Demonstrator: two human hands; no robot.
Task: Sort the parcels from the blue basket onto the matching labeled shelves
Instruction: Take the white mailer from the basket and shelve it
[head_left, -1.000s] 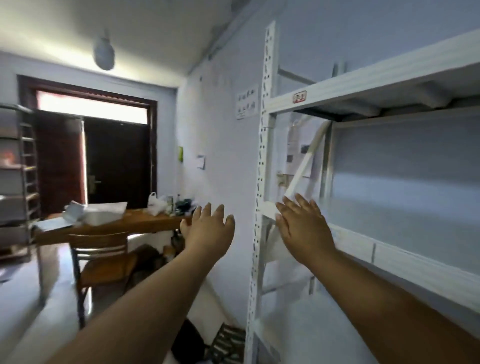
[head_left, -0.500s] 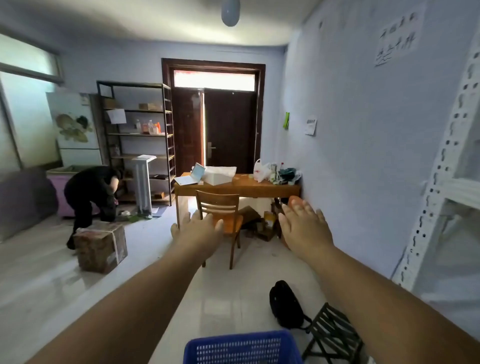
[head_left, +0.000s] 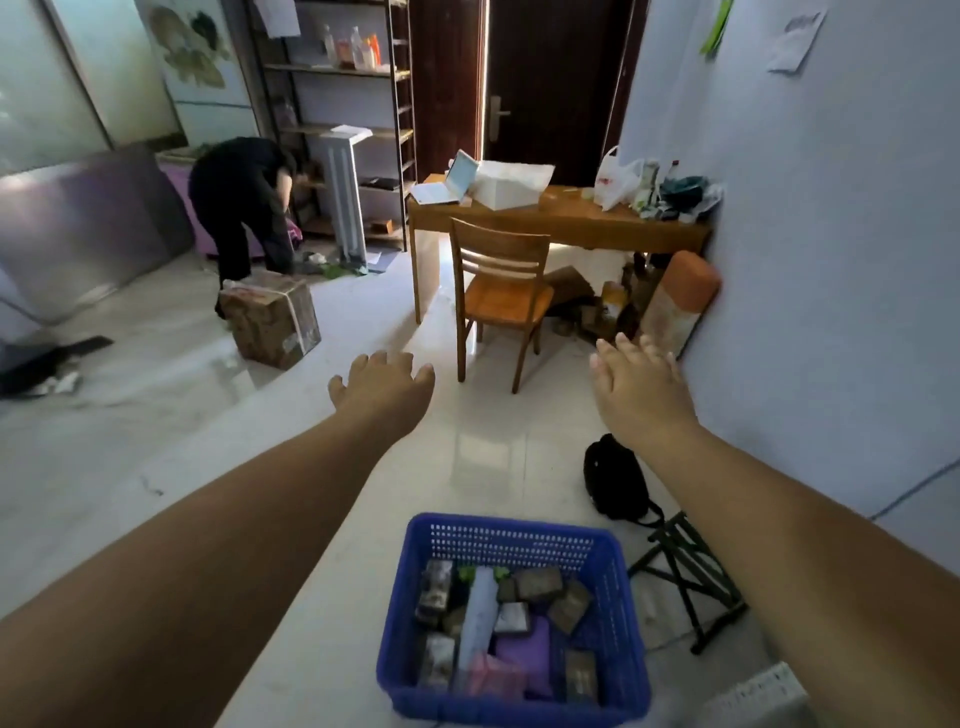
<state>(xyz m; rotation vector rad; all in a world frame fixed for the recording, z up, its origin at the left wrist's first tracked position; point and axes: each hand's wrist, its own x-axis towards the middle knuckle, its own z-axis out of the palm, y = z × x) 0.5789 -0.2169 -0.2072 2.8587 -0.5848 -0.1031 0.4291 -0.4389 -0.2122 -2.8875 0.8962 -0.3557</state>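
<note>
Blue plastic, perforated along its walls, the basket (head_left: 511, 540) sits on the pale tiled floor low in the view, just ahead of the person and between their two outstretched forearms. It is far from emptied: a heap of parcels (head_left: 506, 631) fills its bottom, among them several small dark boxes, a long pale packet lying across the middle, a purple soft pack and a pink one near the front wall. How many there are I cannot count exactly, as they overlap. No labeled shelf for them appears in this view, so nothing shows how many parcels have been placed; judging by the load, most of the sorting is left to do

The left hand (head_left: 382, 387) is held out above the floor well beyond the basket, fingers loosely spread and holding nothing. The right hand (head_left: 641, 387) is likewise out in the air, fingers straight and slightly apart, empty, close to the blue-grey wall. Neither touches a parcel; the likely next step is to reach down and pick one

Beside the basket stand a folding stool (head_left: 685, 582) and a black bag (head_left: 615, 480). Farther off are a wooden chair (head_left: 501, 296), a cluttered desk (head_left: 561, 221), a taped cardboard box (head_left: 270, 325) and a person in black (head_left: 239, 202) bending over
</note>
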